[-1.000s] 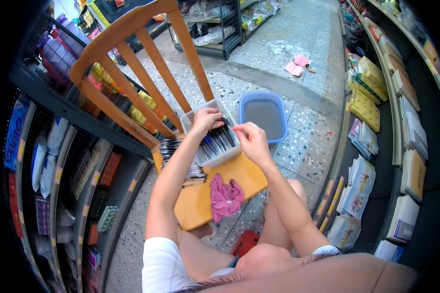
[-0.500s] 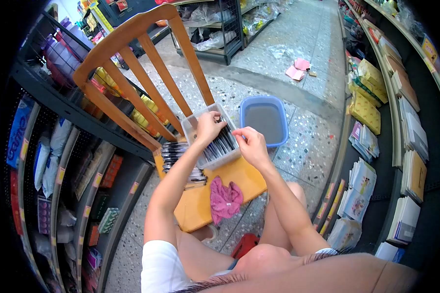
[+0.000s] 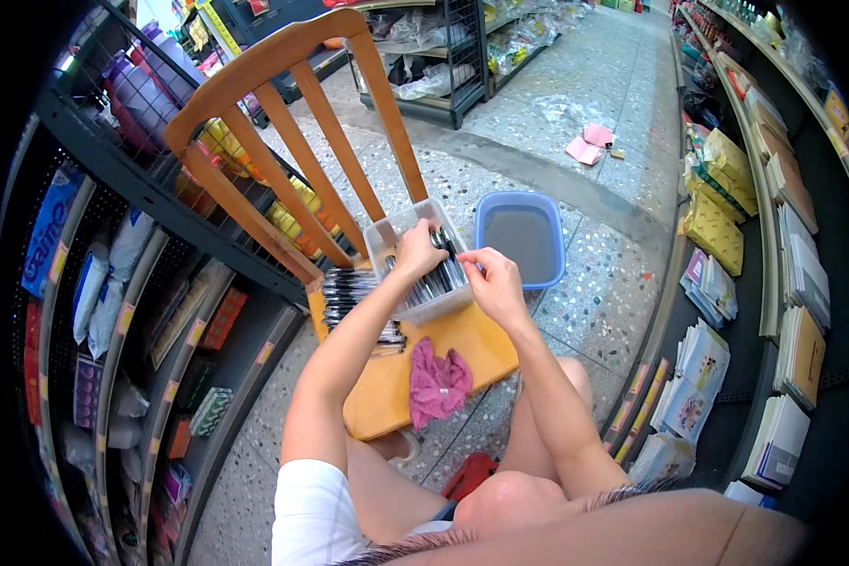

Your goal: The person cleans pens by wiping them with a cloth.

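Note:
A clear plastic box (image 3: 436,308) full of pens (image 3: 434,281) stands on the yellow seat of a wooden chair (image 3: 489,341). Inside it, my left hand (image 3: 417,249) is closed on some black pens near the far end. My right hand (image 3: 495,285) is at the box's right rim, thumb and fingertips pinched together; what is between them, if anything, is too small to make out. Left of the box lies a pile of pens (image 3: 349,292) in rows. A crumpled pink cloth (image 3: 438,382) rests on the seat's near part.
A blue basin (image 3: 521,241) of greyish water stands on the speckled floor right of the chair. Shelves of packaged goods (image 3: 113,283) curve along the left, and shelves with notebooks (image 3: 693,377) along the right. Pink paper pieces (image 3: 590,143) lie farther off on the floor.
The view has shifted a little, so the scene sits slightly farther right. In the box, my left hand's fingers have moved, and black pens now show beside its fingertips. My right hand keeps its pinch.

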Demonstrator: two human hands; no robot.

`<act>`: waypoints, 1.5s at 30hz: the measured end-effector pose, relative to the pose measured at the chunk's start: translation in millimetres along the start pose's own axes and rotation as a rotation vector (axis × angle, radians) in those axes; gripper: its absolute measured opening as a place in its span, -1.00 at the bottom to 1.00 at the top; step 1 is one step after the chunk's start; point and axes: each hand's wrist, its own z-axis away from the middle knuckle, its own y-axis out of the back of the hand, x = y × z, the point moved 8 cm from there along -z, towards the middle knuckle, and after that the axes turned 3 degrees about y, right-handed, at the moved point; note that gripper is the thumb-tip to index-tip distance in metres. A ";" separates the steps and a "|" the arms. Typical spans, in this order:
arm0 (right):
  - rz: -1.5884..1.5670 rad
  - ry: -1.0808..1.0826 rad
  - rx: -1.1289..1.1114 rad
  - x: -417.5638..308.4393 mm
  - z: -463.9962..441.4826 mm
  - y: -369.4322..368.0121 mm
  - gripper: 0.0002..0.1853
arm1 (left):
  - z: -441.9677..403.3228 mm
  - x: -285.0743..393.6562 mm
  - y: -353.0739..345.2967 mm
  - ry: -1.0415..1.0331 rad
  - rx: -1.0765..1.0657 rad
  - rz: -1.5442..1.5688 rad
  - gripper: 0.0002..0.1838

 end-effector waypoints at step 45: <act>-0.073 0.445 -0.576 -66.1 75.3 -72.1 -0.85 | 210.3 -146.4 93.9 0.385 0.285 0.780 -0.75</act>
